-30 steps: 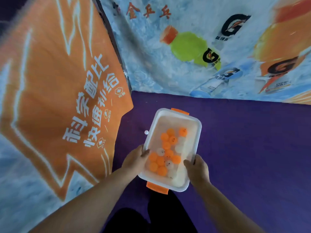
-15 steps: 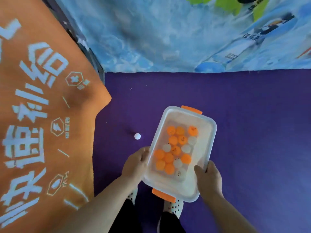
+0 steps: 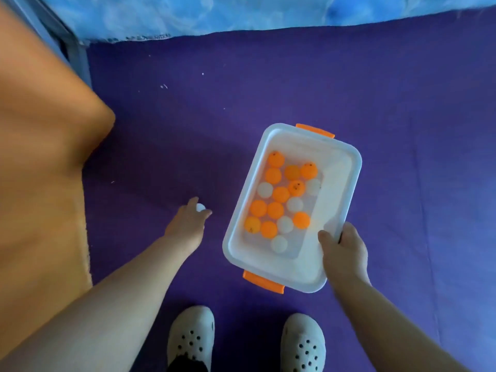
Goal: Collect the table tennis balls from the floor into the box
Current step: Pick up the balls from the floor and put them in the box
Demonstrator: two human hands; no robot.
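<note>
A white plastic box (image 3: 346,167) with orange end handles hangs above the purple floor, with several orange and white table tennis balls (image 3: 280,194) inside. My right hand (image 3: 345,253) grips its near right rim, thumb over the edge. My left hand (image 3: 188,224) is down at the floor left of the box, and its fingertips close around a white ball (image 3: 200,207). Most of that ball is hidden by the fingers.
An orange banner (image 3: 40,157) stands along the left and a blue banner (image 3: 241,14) along the far side, meeting at a corner. The purple floor mat (image 3: 268,84) spreads between them. My two grey clog shoes (image 3: 192,336) stand at the bottom.
My left hand let go of the box's left rim and reached down-left to the white ball on the floor. The box now hangs from my right hand alone. The view tipped further down.
</note>
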